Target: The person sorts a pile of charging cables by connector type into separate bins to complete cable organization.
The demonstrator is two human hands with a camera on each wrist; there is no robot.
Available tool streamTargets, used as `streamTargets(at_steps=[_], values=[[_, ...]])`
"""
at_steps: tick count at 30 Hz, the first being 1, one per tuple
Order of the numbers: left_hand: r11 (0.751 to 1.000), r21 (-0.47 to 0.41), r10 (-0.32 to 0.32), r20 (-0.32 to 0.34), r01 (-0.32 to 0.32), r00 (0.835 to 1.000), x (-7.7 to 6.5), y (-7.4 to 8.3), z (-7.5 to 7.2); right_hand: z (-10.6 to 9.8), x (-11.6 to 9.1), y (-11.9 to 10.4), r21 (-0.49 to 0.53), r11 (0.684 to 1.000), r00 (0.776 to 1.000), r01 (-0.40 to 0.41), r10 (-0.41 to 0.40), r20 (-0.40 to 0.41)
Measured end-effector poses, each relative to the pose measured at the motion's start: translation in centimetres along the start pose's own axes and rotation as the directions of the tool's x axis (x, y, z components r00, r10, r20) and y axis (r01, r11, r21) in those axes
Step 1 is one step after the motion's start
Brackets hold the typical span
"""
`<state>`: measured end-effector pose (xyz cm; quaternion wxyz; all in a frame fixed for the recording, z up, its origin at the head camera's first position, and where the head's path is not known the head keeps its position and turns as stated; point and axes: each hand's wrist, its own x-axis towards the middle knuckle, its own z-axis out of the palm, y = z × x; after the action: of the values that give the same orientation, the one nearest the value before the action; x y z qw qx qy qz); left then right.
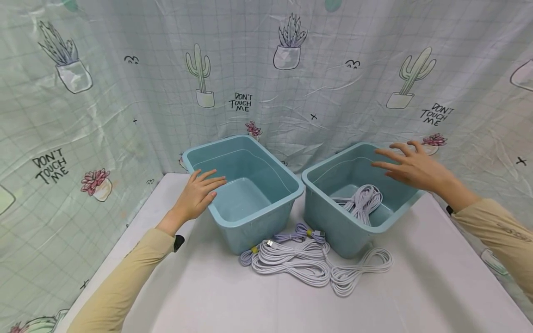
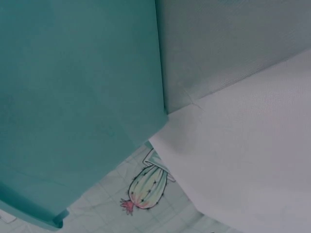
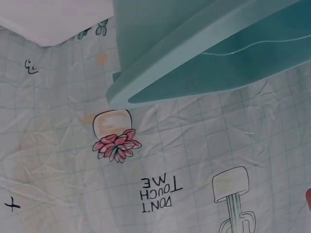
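Note:
Two blue-green plastic bins stand side by side on the white table. My left hand (image 1: 197, 194), fingers spread, is at the left rim of the left bin (image 1: 250, 219), which has nothing inside; whether it touches the rim I cannot tell. Over the right side of the right bin (image 1: 333, 217) hovers my right hand (image 1: 410, 166), fingers apart and holding nothing. Inside that bin lies a bundled white cable (image 1: 366, 201). In front of the bins lie coiled white cables (image 1: 291, 263), a looped white cable (image 1: 361, 272) and a purple cable (image 1: 308, 231) with a yellow tie.
A curtain (image 1: 258, 69) printed with cacti hangs behind and beside the table (image 1: 233, 305). The left wrist view shows the bin's outer wall (image 2: 77, 97) close up; the right wrist view shows a bin rim (image 3: 160, 63) against the curtain.

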<state>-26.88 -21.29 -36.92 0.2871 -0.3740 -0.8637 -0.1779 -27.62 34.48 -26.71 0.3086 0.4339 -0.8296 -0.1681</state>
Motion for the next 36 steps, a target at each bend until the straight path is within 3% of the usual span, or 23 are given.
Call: streamTargets(at_steps=[17, 24, 36], values=[[1.0, -0.005, -0.002, 0.002, 0.002, 1.0, 0.1, -0.1, 0.0, -1.1, -0.3, -1.5, 0.009, 0.999, 0.993, -0.04, 0.04, -0.108], [1.0, -0.005, 0.002, 0.005, -0.002, 1.0, -0.1, 0.0, 0.0, -1.6, -0.1, -3.0, 0.053, 0.998, 0.979, -0.046, 0.055, -0.197], [1.0, -0.008, 0.001, 0.006, -0.001, 1.0, -0.1, 0.1, -0.1, -2.5, 0.1, -5.0, 0.142, 0.983, 0.97, -0.114, 0.141, -0.199]])
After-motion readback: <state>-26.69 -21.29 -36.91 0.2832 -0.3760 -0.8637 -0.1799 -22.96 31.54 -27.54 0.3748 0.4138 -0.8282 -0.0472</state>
